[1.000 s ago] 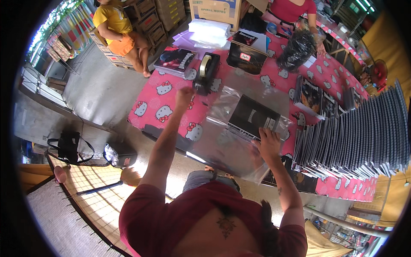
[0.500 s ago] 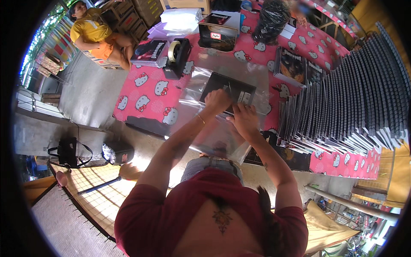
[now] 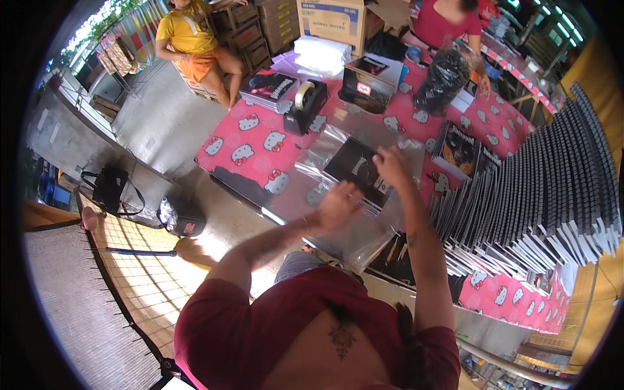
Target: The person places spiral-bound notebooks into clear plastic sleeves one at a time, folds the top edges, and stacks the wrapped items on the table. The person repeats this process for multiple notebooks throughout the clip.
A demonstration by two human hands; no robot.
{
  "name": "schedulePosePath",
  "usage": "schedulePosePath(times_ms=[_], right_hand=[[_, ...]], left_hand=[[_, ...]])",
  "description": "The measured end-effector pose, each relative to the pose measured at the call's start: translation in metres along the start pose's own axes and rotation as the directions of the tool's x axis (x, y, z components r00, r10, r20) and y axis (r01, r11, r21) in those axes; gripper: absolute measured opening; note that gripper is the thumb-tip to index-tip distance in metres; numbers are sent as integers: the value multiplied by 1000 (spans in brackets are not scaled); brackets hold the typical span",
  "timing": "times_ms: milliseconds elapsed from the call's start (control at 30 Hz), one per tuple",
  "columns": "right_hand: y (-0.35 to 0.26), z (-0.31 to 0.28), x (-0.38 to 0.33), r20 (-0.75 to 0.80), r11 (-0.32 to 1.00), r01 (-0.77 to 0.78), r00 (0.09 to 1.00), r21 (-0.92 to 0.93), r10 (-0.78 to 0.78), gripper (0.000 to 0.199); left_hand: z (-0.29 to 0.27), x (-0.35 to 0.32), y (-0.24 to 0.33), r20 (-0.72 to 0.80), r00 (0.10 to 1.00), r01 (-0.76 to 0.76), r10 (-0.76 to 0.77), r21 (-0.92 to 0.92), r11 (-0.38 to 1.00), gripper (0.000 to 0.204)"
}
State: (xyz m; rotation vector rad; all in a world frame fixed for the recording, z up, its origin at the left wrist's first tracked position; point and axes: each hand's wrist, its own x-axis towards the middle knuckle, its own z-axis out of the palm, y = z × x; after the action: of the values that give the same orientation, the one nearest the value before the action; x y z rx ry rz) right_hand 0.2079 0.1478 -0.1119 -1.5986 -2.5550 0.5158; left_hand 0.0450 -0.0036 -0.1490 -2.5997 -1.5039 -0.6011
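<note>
A black spiral notebook (image 3: 354, 162) lies on the table, on clear plastic sheets (image 3: 318, 156) that reach past it on all sides and hang over the near edge. My left hand (image 3: 339, 207) is at the notebook's near edge, fingers stretched forward over it, slightly blurred. Over the right side of the notebook is my right hand (image 3: 392, 168), its fingers curved and apart at the far right corner. I see nothing held in either hand.
A tape dispenser (image 3: 305, 107) and stacked notebooks (image 3: 270, 90) stand far left. A long row of spiral notebooks (image 3: 526, 188) fills the right side. Behind are an open box (image 3: 367, 88), a black plastic bundle (image 3: 442, 81) and a co-worker (image 3: 448, 23). Another person (image 3: 195, 45) sits far left.
My left hand has gone from a closed fist over the notebook to stretched fingers at its near edge. My right hand has moved from the near edge to the far right corner. The view has shifted.
</note>
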Motion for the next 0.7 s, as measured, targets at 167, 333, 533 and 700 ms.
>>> schedulePosePath(times_ms=[167,333,533,700], right_hand=[[87,1,52,294,946,-116,955,303,22,67],[78,-76,-3,397,457,-374,916,807,49,71],[58,6,-29,-154,617,168,985,769,-77,70],[16,11,-39,-172,541,139,985,830,11,82]], left_hand=[[8,2,-2,-226,965,-149,133,-59,987,32],[-54,14,-76,-82,936,72,-344,-907,414,55],[-15,18,-124,138,911,248,-388,-937,247,79],[-27,38,-116,152,946,178,-286,-982,64,82]])
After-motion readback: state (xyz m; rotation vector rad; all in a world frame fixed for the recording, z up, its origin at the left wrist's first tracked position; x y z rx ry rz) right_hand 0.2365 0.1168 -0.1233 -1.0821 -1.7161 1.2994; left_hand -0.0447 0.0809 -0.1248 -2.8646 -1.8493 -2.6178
